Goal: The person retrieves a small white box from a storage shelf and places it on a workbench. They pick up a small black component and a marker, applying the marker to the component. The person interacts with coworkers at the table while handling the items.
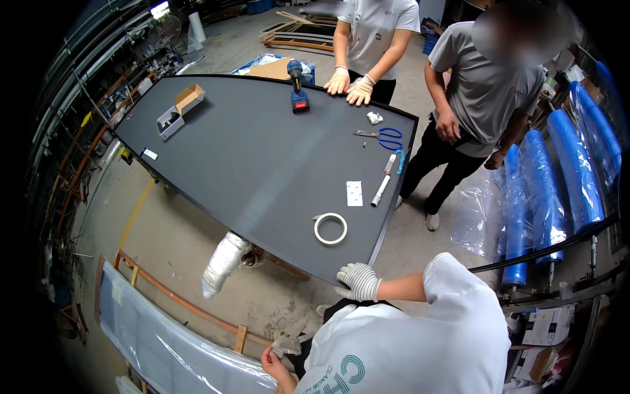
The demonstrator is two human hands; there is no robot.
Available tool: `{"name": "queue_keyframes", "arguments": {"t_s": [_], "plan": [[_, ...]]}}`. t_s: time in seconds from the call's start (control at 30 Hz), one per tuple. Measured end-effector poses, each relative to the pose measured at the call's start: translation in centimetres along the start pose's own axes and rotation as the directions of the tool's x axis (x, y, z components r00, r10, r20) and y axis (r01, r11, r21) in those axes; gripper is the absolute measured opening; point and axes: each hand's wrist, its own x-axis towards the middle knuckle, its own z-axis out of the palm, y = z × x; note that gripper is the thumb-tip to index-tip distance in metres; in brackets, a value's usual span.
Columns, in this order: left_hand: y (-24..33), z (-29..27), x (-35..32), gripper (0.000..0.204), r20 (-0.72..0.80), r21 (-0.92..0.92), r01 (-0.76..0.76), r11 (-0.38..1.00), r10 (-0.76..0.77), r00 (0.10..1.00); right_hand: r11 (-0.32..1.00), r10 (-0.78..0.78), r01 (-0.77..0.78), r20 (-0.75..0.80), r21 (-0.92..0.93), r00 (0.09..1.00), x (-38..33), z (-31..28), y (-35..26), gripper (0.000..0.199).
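Neither of my hands is in view. A large dark grey panel point(249, 151) lies flat below me. On it are a roll of white tape point(330, 228), a white backing sheet point(354, 193), a white tube point(381, 189), blue-handled scissors point(387, 137), a blue cordless drill point(298, 88) and an open cardboard box point(178, 110). A person in a white shirt point(407, 341) bends over the near corner with a gloved hand point(359, 281) on the panel's edge. At the far edge another person rests two gloved hands point(350, 85) on the panel.
A third person in a grey shirt point(482, 92) stands at the panel's right side. Blue wrapped rolls point(577, 171) lean at the right. A white wrapped cylinder point(223, 262) lies under the panel. A plastic-covered sheet point(164, 338) on a wooden frame lies at lower left. Racks line the left wall.
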Motion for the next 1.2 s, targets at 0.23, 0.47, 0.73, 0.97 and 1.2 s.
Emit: {"name": "queue_keyframes", "arguments": {"t_s": [0.23,0.47,0.73,0.97,1.2], "plan": [[4.5,5.2,8.6,0.013,0.247,0.007,-0.214,0.977,0.206,0.947,0.980,0.182,-0.178,-0.051,0.085,0.982,-0.1,-0.1,-1.8,0.041],[10.3,6.6,9.7,0.014,0.331,0.107,-0.178,0.978,0.133,0.934,0.956,0.286,-0.270,-0.164,0.115,0.944,0.4,3.1,-3.0,0.029],[7.1,2.8,15.3,0.012,0.177,0.065,-0.077,0.995,0.065,0.982,0.986,0.143,-0.142,0.000,-0.083,0.990,7.2,1.2,-6.0,0.034],[4.6,-3.1,24.8,0.011,-0.020,0.123,-0.033,0.992,0.036,0.999,0.991,0.081,-0.094,-0.131,-0.094,0.988,25.5,1.5,-11.0,0.051],[5.1,-7.2,40.8,0.014,0.174,0.375,-0.067,0.924,0.001,0.985,0.922,0.353,-0.386,-0.342,-0.029,0.871,45.5,4.4,-19.2,0.061]]}}
